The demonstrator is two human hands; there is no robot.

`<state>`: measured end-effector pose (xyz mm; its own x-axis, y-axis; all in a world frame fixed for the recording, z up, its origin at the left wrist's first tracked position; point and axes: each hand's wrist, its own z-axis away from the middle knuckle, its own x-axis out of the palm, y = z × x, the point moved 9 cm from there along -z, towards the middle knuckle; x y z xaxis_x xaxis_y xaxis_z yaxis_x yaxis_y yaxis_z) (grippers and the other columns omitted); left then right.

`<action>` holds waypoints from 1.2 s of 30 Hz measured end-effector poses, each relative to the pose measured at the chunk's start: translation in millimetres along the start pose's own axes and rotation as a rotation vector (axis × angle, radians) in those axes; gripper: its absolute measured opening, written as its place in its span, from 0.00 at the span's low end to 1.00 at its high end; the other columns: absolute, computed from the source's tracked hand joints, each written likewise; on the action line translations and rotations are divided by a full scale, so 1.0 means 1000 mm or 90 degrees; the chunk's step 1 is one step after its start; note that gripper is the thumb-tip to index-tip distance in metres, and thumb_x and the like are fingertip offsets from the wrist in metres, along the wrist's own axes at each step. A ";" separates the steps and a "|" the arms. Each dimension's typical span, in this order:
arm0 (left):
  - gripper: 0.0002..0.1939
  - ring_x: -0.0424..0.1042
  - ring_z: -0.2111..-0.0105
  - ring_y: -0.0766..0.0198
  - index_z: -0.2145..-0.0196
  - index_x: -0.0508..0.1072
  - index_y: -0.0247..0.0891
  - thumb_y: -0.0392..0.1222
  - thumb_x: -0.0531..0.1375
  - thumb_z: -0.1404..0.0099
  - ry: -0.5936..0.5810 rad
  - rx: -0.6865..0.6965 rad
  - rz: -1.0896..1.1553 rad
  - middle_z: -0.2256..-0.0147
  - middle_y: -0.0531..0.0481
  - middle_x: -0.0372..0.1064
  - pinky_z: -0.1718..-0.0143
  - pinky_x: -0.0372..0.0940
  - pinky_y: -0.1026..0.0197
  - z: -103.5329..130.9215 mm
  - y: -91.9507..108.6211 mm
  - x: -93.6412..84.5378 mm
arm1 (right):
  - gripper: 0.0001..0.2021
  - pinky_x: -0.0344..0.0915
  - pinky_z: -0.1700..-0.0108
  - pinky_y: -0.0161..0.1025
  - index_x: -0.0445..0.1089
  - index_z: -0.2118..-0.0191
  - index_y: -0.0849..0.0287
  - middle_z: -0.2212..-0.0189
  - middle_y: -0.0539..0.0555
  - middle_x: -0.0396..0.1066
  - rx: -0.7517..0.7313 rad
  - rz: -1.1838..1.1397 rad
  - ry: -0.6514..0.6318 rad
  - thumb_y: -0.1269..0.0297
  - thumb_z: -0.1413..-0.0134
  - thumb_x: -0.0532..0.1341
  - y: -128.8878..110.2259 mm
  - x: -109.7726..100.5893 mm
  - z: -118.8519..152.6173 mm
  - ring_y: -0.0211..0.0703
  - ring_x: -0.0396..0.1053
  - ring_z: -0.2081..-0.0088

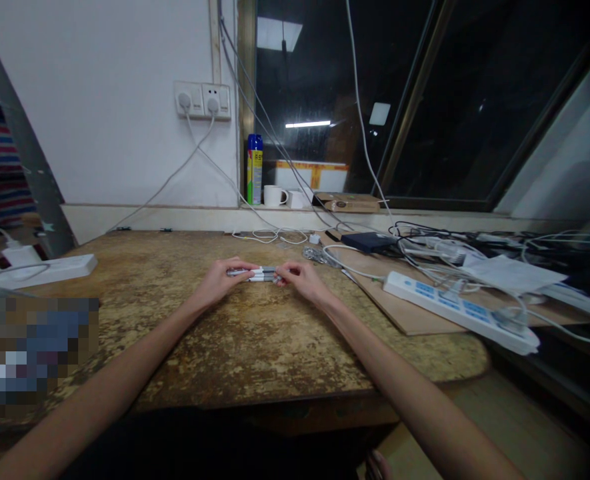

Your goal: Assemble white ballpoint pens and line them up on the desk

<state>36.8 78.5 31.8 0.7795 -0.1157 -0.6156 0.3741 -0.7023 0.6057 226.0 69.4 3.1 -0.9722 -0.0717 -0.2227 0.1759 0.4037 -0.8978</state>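
A few white-and-grey marker pens (262, 275) lie side by side, level, between my two hands over the worn wooden table (255, 347). My left hand (223, 280) is closed on their left ends, the thumb stretched along them. At the other end, my right hand (302, 280) pinches the pens' right tips with bent fingers. The fingers cover both ends, so the exact number of pens is hard to make out. Just beyond my right hand lies a small clear, crinkled-looking item (317, 253).
A white power strip (455, 310) and tangled cables rest on a board (399, 313) at right. Another power strip (59, 272) is at left, near a blurred-out patch. On the sill stand a spray can (255, 170), a white mug (275, 195) and a cardboard box (349, 203).
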 end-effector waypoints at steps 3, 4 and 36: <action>0.16 0.75 0.57 0.54 0.52 0.82 0.43 0.52 0.62 0.32 -0.010 0.012 -0.006 0.56 0.46 0.79 0.54 0.66 0.55 0.000 0.001 0.001 | 0.19 0.64 0.64 0.37 0.77 0.73 0.59 0.75 0.53 0.75 0.008 -0.018 -0.002 0.46 0.47 0.66 0.003 0.000 -0.001 0.42 0.69 0.71; 0.17 0.75 0.58 0.54 0.52 0.82 0.43 0.52 0.62 0.32 -0.012 0.014 -0.010 0.56 0.46 0.79 0.54 0.66 0.55 0.000 0.002 0.001 | 0.19 0.63 0.64 0.37 0.78 0.72 0.59 0.75 0.53 0.75 0.013 -0.026 -0.002 0.46 0.47 0.66 0.004 0.000 -0.001 0.42 0.69 0.71; 0.17 0.76 0.55 0.53 0.53 0.83 0.42 0.54 0.62 0.32 0.015 -0.031 0.012 0.55 0.45 0.80 0.50 0.65 0.55 0.000 0.006 -0.005 | 0.17 0.65 0.59 0.40 0.78 0.67 0.61 0.71 0.55 0.76 0.015 -0.055 0.041 0.49 0.50 0.69 -0.007 -0.003 -0.001 0.43 0.71 0.67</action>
<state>35.3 74.9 38.9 0.7980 -0.1118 -0.5922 0.3827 -0.6650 0.6413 228.0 67.8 10.4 -0.9917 -0.0465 -0.1197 0.0935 0.3772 -0.9214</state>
